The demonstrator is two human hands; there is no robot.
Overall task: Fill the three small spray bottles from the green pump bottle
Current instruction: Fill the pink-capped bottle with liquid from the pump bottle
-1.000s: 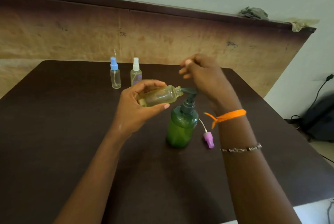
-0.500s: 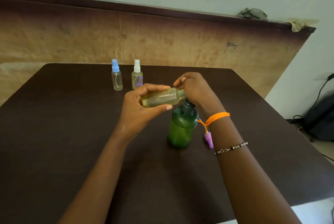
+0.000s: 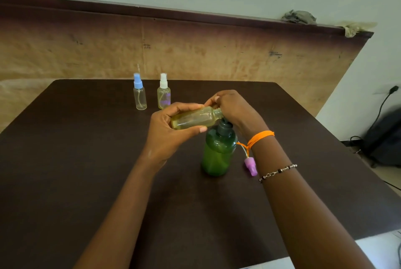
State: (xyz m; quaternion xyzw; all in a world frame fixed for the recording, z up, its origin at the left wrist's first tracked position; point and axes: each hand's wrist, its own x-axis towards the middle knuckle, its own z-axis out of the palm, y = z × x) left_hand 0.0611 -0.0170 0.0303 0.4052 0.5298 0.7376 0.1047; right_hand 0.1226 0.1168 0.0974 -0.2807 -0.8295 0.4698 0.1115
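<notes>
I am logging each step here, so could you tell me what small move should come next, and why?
Probably release the pump and press again: the right hand presses the green pump bottle, and the uncapped bottle gripped sideways by the left hand looks only partly filled.

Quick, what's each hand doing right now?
Left hand: grips the open small spray bottle, tipped sideways.
Right hand: presses on the green pump bottle top, fingers curled.

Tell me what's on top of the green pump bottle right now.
The right hand lies over the green pump bottle, covering its pump head. The left hand holds an open small bottle sideways there. The spout is hidden.
</notes>
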